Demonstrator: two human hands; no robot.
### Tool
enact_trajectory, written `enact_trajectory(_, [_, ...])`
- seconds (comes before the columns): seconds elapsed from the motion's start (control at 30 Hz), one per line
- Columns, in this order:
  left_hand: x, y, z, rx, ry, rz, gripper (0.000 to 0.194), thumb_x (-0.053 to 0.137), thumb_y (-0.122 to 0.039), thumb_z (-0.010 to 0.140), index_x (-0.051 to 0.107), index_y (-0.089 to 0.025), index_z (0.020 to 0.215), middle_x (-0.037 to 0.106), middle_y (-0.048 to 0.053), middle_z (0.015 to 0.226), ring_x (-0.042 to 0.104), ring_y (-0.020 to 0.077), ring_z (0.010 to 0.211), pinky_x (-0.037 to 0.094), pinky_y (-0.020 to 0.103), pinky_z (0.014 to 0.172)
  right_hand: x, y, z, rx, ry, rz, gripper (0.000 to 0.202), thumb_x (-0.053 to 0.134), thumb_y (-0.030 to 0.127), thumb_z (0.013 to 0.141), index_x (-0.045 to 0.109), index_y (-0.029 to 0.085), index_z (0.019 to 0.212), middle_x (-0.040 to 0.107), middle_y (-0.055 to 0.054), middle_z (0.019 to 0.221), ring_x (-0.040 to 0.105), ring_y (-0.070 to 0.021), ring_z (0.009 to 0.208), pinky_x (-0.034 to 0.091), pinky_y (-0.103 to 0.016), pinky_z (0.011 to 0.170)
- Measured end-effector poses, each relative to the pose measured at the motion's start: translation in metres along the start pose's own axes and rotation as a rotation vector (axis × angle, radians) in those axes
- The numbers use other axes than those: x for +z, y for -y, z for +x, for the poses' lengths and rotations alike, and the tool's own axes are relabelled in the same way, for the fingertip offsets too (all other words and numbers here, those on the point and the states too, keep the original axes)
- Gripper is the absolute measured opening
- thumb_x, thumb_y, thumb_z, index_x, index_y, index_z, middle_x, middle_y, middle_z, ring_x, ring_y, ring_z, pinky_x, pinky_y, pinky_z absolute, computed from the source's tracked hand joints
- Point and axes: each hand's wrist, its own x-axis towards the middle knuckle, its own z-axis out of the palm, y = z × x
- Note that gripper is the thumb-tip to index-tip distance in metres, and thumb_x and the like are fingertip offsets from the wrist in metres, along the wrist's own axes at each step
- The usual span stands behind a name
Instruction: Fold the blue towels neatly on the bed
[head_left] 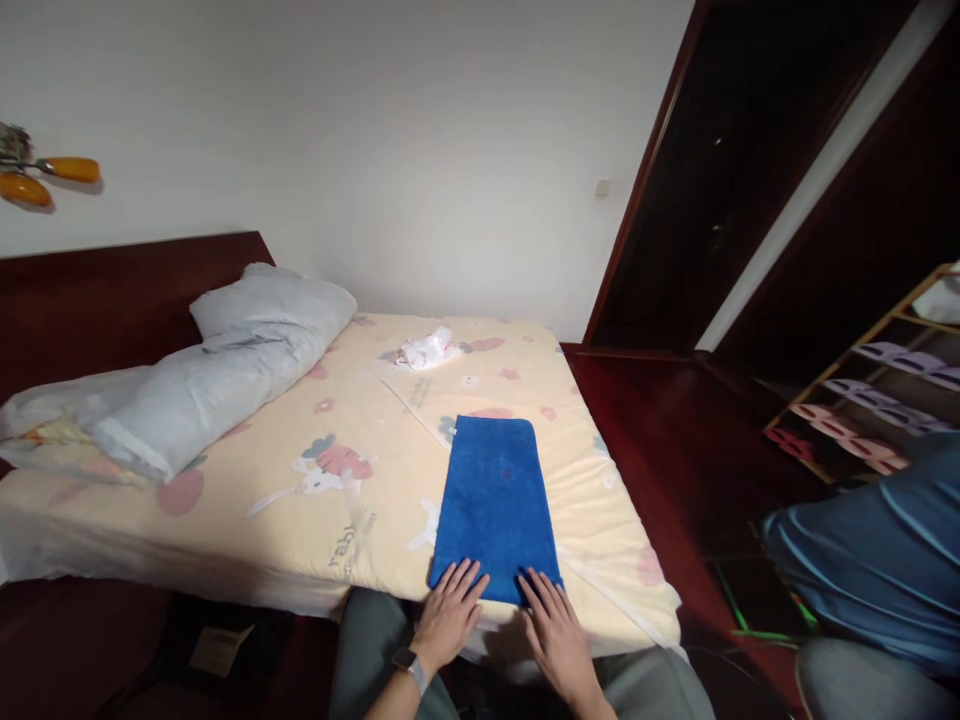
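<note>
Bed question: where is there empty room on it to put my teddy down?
The widest bare patch of the bed lies between the grey pillow and the blue towel. A narrower strip runs right of the towel, along the edge. Near the front it is crowded: the left hand and right hand rest flat on the towel's near end.

In front of me was a bed (pixel 225 520) with a pale yellow sheet printed with rabbits and strawberries. A grey pillow (pixel 274 300) lay on its left side, on a folded grey quilt (pixel 187 400). A crumpled white bag (pixel 426 350) lay near the far edge. On my right I saw a wooden shoe rack (pixel 870 400) with slippers and a person's blue sleeve (pixel 877 560).
</note>
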Motion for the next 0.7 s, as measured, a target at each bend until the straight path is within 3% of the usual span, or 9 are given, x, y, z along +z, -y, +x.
enact_trajectory(0.13, [0.004, 0.010, -0.003, -0.018, 0.003, -0.024, 0.058, 0.048, -0.032, 0.104, 0.029, -0.038, 0.159, 0.041, -0.002, 0.164, 0.041, 0.0211, 0.149, 0.038, 0.046, 0.123, 0.006, -0.017, -0.006, 0.000, 0.050, -0.005, 0.055, 0.048, 0.033, 0.097, 0.045, 0.033, 0.152, 0.048, 0.000, 0.157, 0.047, -0.0278, 0.145, 0.042, -0.051, 0.121])
enact_trajectory(0.3, [-0.003, 0.028, -0.011, -0.066, -0.029, -0.040, 0.058, 0.053, -0.030, 0.101, 0.037, -0.038, 0.156, 0.047, 0.000, 0.160, 0.046, 0.0216, 0.146, 0.041, 0.045, 0.121, -0.004, -0.037, -0.005, 0.007, 0.072, 0.040, 0.054, 0.051, 0.023, 0.091, 0.057, 0.026, 0.144, 0.054, -0.005, 0.152, 0.053, -0.0276, 0.140, 0.046, -0.048, 0.119])
enact_trajectory(0.4, [-0.007, 0.042, -0.014, -0.098, -0.046, -0.090, 0.058, 0.056, -0.016, 0.094, 0.049, -0.036, 0.148, 0.056, 0.001, 0.154, 0.052, 0.0203, 0.141, 0.043, 0.043, 0.120, -0.013, -0.039, 0.002, 0.075, 0.068, 0.119, 0.050, 0.049, 0.024, 0.088, 0.066, 0.023, 0.135, 0.063, -0.008, 0.144, 0.061, -0.0283, 0.132, 0.051, -0.048, 0.114])
enact_trajectory(0.5, [-0.007, 0.056, -0.012, -0.232, -0.122, -0.222, 0.053, 0.051, -0.005, 0.086, 0.067, -0.031, 0.129, 0.068, 0.002, 0.139, 0.061, 0.0193, 0.132, 0.048, 0.042, 0.116, -0.019, -0.038, 0.013, 0.181, -0.001, 0.247, 0.046, 0.045, 0.031, 0.089, 0.071, 0.021, 0.126, 0.072, -0.010, 0.130, 0.068, -0.0278, 0.122, 0.055, -0.047, 0.108])
enact_trajectory(0.6, [-0.004, 0.069, -0.008, -0.417, -0.211, -0.420, 0.037, 0.051, -0.013, 0.088, 0.072, -0.026, 0.115, 0.076, 0.006, 0.120, 0.070, 0.0209, 0.115, 0.056, 0.039, 0.104, -0.020, -0.037, 0.022, 0.336, -0.102, 0.375, 0.046, 0.047, 0.043, 0.087, 0.074, 0.019, 0.116, 0.077, -0.012, 0.119, 0.071, -0.0298, 0.113, 0.058, -0.048, 0.102])
enact_trajectory(0.7, [-0.002, 0.076, -0.006, -0.515, -0.262, -0.596, 0.028, 0.052, -0.032, 0.094, 0.071, -0.023, 0.112, 0.078, 0.008, 0.109, 0.073, 0.0226, 0.103, 0.059, 0.037, 0.095, -0.023, -0.038, 0.025, 0.427, -0.157, 0.489, 0.046, 0.052, 0.053, 0.084, 0.076, 0.019, 0.104, 0.079, -0.013, 0.109, 0.073, -0.0324, 0.106, 0.060, -0.046, 0.098])
